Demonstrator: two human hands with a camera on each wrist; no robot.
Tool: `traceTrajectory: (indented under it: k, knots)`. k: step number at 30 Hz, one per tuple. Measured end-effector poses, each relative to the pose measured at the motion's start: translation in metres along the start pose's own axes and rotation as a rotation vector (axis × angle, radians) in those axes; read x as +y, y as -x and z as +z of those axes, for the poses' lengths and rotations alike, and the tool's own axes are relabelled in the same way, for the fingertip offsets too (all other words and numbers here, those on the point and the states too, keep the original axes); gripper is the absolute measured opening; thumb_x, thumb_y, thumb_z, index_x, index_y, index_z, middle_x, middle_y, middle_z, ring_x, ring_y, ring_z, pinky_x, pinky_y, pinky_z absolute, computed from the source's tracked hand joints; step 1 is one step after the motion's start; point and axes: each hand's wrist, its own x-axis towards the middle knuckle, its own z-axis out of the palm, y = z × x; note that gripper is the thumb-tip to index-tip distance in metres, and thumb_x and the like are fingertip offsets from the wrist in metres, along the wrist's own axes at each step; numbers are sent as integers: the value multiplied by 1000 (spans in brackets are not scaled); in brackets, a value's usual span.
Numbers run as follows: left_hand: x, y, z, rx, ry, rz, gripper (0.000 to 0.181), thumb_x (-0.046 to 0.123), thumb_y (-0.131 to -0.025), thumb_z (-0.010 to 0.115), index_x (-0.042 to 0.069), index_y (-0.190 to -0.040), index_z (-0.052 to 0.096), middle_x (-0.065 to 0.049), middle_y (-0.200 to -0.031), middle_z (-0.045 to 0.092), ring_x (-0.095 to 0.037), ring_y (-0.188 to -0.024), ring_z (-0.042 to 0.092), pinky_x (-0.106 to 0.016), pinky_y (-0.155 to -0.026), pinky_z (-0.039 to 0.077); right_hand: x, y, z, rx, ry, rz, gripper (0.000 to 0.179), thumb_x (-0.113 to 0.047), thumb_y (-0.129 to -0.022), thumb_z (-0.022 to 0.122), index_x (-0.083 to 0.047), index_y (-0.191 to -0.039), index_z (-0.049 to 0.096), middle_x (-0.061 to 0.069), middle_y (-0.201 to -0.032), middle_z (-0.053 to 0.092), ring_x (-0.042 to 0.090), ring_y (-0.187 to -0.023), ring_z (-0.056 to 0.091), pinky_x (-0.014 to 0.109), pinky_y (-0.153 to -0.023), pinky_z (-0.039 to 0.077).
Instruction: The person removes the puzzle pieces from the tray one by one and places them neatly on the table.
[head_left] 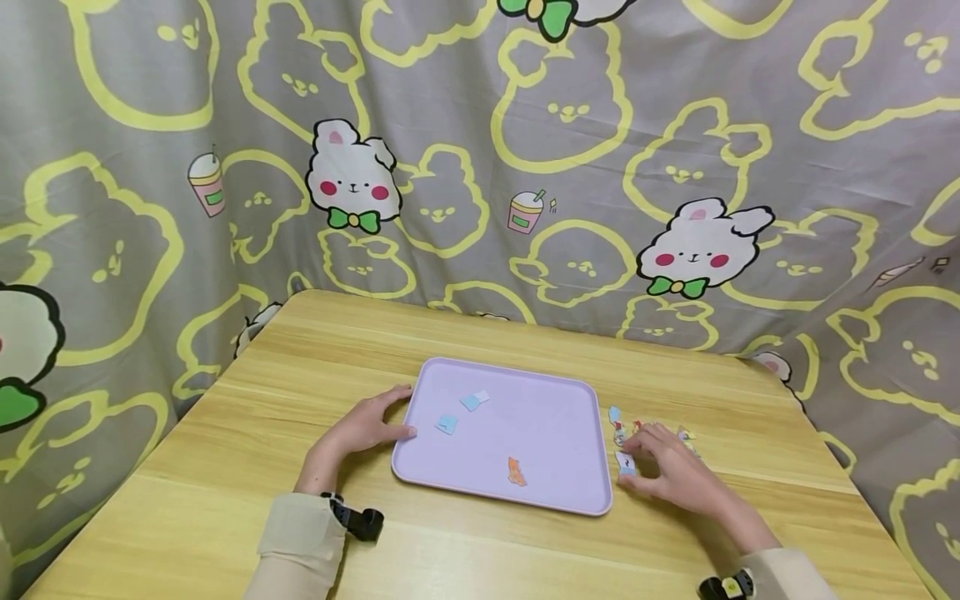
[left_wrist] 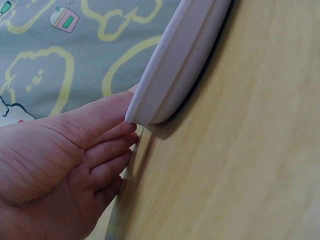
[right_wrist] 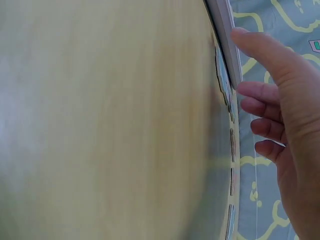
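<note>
A lilac tray (head_left: 555,442) lies on the wooden table, with two pale blue-and-white flat pieces (head_left: 447,424) and an orange flat piece (head_left: 517,472) in it. My left hand (head_left: 369,423) is at the tray's left side, thumb on the rim. The left wrist view shows that thumb over the rim (left_wrist: 155,75), the other fingers loosely bent outside it. To the right of the tray, my right hand (head_left: 671,469) reaches over a blue-and-white piece (head_left: 626,463) with a dark mark. Its thumb and fingers stand apart around that piece.
Several small colourful flat pieces lie by the right hand, among them a light blue one (head_left: 615,414) near the tray's right rim and a yellowish one (head_left: 686,434) beyond the knuckles. A grey curtain (head_left: 450,108) with cartoon prints hangs behind the wooden table (head_left: 465,550).
</note>
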Motion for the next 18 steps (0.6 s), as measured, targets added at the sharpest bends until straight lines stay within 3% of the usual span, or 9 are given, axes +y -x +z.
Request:
traceTrajectory:
  k: [2, 4, 6, 9, 11, 13, 18]
  knots:
    - [0, 0, 0, -1, 0, 3, 72, 29, -90, 70, 6, -150, 39, -23, -158, 31, -44, -147, 27, -59, -120, 26, -2, -1, 0, 11, -39, -7, 38, -32, -73, 85, -14, -102, 68, -4, -103, 66, 29, -107, 61, 57, -91, 51]
    - [1, 0, 0, 1, 5, 1, 71, 29, -90, 71, 6, -150, 39, -23, -158, 32, -44, -147, 27, -59, -120, 26, -4, -2, 0, 26, -57, -29, 38, -29, -73, 85, -13, -103, 68, -4, -103, 66, 28, -108, 60, 55, -92, 51]
    - [1, 1, 0, 3, 4, 6, 71, 29, -90, 71, 6, -149, 39, -23, -157, 32, -44, -146, 28, -59, -120, 26, -6, -4, 2, 46, -65, -60, 38, -28, -72, 86, -13, -102, 68, -5, -101, 66, 21, -103, 59, 40, -100, 48]
    - [1, 1, 0, 4, 2, 4, 71, 29, -90, 71, 6, -149, 39, -23, -157, 32, -44, -146, 28, -59, -120, 26, -9, -7, 5, 59, -78, -86, 39, -26, -71, 86, -12, -102, 69, -6, -100, 64, 10, -97, 55, 40, -102, 42]
    - [1, 1, 0, 3, -1, 4, 71, 29, -90, 71, 5, -149, 39, -23, -157, 32, -44, -146, 28, -59, -120, 26, -11, -9, 6, 59, -90, -85, 40, -26, -70, 86, -12, -104, 69, -5, -102, 64, 9, -99, 54, 48, -103, 39]
    - [1, 1, 0, 3, 0, 2, 72, 29, -90, 71, 5, -149, 39, -23, -157, 32, -44, -146, 28, -59, -120, 26, -14, -10, 7, 52, -87, -76, 42, -27, -69, 87, -14, -105, 69, -4, -104, 64, 8, -100, 52, 56, -91, 41]
    - [1, 1, 0, 3, 2, 3, 71, 29, -90, 71, 5, -149, 39, -23, -157, 32, -44, -146, 28, -59, -120, 27, -23, -16, 10, 38, -93, -112, 42, -26, -71, 86, -14, -107, 68, -4, -108, 63, 6, -99, 51, 36, -82, 47]
